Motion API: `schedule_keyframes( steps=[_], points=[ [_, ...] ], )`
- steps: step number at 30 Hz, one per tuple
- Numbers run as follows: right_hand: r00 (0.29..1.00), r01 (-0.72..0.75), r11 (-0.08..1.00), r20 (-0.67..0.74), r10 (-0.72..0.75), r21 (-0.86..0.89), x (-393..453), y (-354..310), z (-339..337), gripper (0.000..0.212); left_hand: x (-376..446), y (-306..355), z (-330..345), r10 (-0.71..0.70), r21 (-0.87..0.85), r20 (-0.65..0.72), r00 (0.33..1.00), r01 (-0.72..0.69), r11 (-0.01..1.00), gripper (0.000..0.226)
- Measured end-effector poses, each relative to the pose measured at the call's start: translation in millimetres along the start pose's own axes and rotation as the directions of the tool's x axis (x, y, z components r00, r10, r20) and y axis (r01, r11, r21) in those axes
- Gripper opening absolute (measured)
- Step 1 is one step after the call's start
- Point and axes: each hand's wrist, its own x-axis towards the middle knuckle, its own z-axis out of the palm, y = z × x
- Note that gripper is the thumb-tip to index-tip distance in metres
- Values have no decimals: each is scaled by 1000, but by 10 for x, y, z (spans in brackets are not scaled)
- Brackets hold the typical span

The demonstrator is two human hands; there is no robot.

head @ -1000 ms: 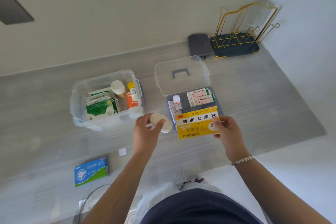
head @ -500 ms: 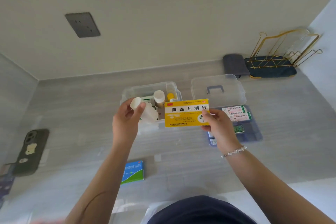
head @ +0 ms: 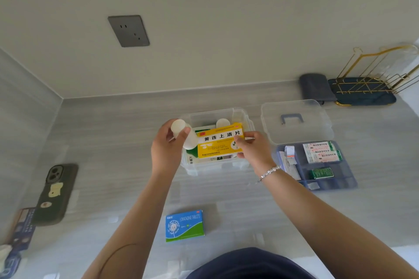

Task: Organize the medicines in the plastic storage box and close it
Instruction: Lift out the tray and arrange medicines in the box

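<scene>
A clear plastic storage box [head: 238,113] stands open on the grey counter with green packets and a white-capped bottle inside. My left hand [head: 165,149] grips a white bottle [head: 184,136] above the box's left side. My right hand [head: 254,152] pinches the right end of a yellow medicine box [head: 218,142], held flat over the storage box. To the right lies the clear lid [head: 317,124] with a blue handle, and in front of it a blue divided tray [head: 349,179] with small packets. A blue and green tablet box [head: 184,225] lies nearer me.
A dark phone [head: 55,192] lies at the left, with a card or booklet [head: 22,226] near it. At the back right are a folded grey cloth [head: 316,87] and a gold wire rack [head: 371,75] on a dark base. A wall socket [head: 128,30] is above.
Both hands have carried the white bottle and the yellow box leftward from over the blue tray to over the clear storage box. The camera has turned left and tilted up.
</scene>
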Motion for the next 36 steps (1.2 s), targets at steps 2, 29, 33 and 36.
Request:
schedule_keyframes(
  steps=[2,29,33,36],
  points=[
    [999,18,994,36,-14,-109,58,-6,91,26,74,-12,-14,6,2,16,1000,-6,1000,28],
    [964,258,828,189,-186,-499,77,64,168,29,941,-22,740,29,730,659,752,-648,219,44],
    [960,281,851,112,-259,-443,19,134,46,28,933,-116,729,60,733,628,776,-616,289,48],
    [946,323,839,114,-304,-438,-37,195,-6,26,881,-151,708,66,726,629,775,-615,307,51]
  ],
)
